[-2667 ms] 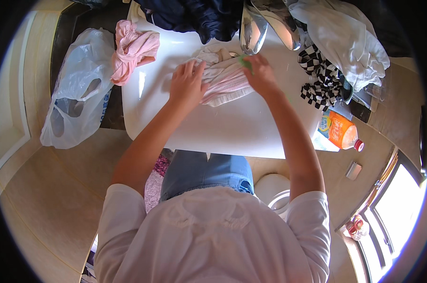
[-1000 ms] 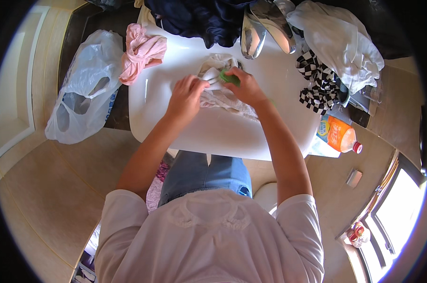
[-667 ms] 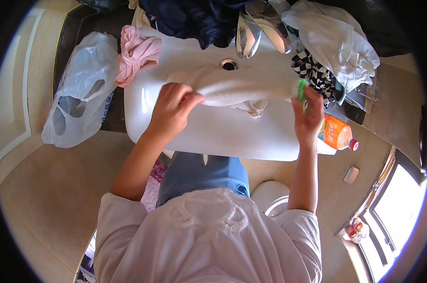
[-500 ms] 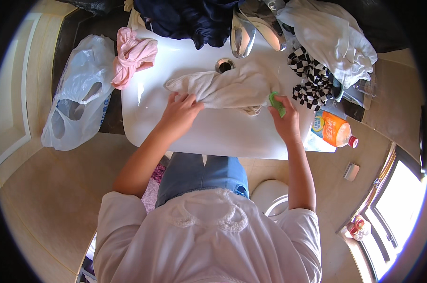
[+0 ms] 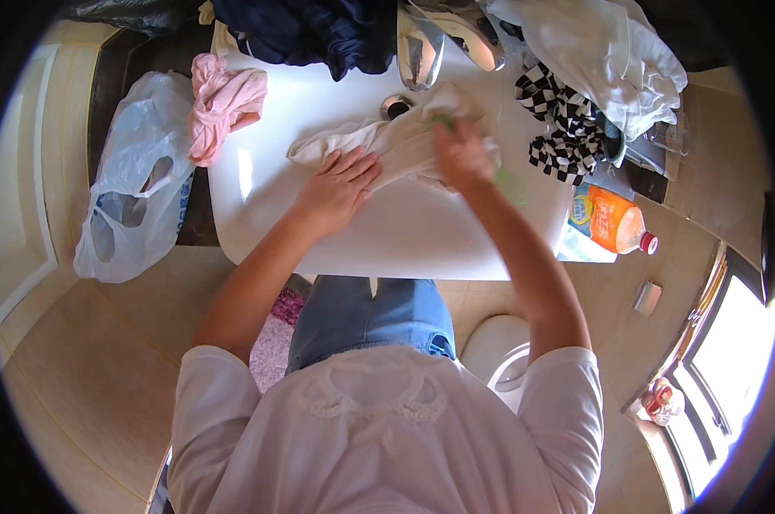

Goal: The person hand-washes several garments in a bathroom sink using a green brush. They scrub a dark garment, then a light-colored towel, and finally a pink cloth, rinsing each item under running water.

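Observation:
A wet-looking off-white cloth (image 5: 398,147) lies bunched across the white washbasin (image 5: 405,244), just in front of the drain (image 5: 396,106). My left hand (image 5: 338,190) rests flat on its near left part, fingers spread. Over the right part of the cloth is my right hand (image 5: 462,158), blurred by motion, its fingers round a small green scrubbing brush (image 5: 443,121). Most of the brush is hidden by the hand or smeared. The far end of the cloth bends away toward the faucet (image 5: 420,56).
A pink cloth (image 5: 225,103) hangs over the basin's left rim beside a white plastic bag (image 5: 143,163). Dark blue clothing (image 5: 319,34) lies behind. To the right are white clothing (image 5: 597,60), a black-and-white checkered cloth (image 5: 567,128) and an orange-labelled bottle (image 5: 614,220).
My right hand has swung left and away from me with the green brush, onto the cloth. My left hand has flattened onto the cloth. The cloth's right end has shifted away from me.

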Demonstrator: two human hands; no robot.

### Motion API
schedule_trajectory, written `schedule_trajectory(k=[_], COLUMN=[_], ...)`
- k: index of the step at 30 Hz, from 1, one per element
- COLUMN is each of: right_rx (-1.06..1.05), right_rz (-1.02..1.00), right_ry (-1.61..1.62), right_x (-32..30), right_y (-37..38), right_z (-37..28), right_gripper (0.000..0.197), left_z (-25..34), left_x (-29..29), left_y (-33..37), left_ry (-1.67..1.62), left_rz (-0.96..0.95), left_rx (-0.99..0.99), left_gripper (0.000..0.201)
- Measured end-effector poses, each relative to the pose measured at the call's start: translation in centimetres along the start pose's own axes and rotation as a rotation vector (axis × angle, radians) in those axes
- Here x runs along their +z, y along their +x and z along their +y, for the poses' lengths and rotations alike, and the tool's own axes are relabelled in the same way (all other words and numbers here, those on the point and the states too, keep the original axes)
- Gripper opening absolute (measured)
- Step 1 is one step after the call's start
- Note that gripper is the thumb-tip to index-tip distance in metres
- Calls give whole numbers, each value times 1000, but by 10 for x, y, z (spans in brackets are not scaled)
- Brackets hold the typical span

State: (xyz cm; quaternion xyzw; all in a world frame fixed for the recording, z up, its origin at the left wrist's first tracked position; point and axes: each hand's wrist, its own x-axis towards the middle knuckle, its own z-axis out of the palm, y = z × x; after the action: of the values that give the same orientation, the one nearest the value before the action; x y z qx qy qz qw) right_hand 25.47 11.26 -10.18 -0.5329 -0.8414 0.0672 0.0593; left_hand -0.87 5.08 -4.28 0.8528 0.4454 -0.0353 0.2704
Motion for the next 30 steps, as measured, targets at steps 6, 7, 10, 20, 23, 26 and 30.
schedule_trajectory(k=[6,7,10,20,23,26,30], right_rx=[-164,-218,-190,-279,-152,132,137], right_rz=[210,115,49,99,14,-25,167], right_ry=[80,157,176,223,23,-289,3], right_x=[-11,-18,-14,-2,-2,-21,-33], right_y=[16,12,7,14,14,33,28], right_z=[-34,-63,-68,-62,-40,19,35], right_gripper=[26,27,28,31,33,34,29], left_z=[0,1,3,-5,-9,-9,2], left_x=[2,-1,-10,8,5,-1,-34], left_y=[7,9,13,17,17,15,-14], left_ry=[4,27,58,7,-23,9,177], left_rz=[-66,-102,-119,61,138,164,85], left_rx=[-70,-90,-90,-26,-15,2,-90], left_gripper=[44,43,41,37,31,25,21])
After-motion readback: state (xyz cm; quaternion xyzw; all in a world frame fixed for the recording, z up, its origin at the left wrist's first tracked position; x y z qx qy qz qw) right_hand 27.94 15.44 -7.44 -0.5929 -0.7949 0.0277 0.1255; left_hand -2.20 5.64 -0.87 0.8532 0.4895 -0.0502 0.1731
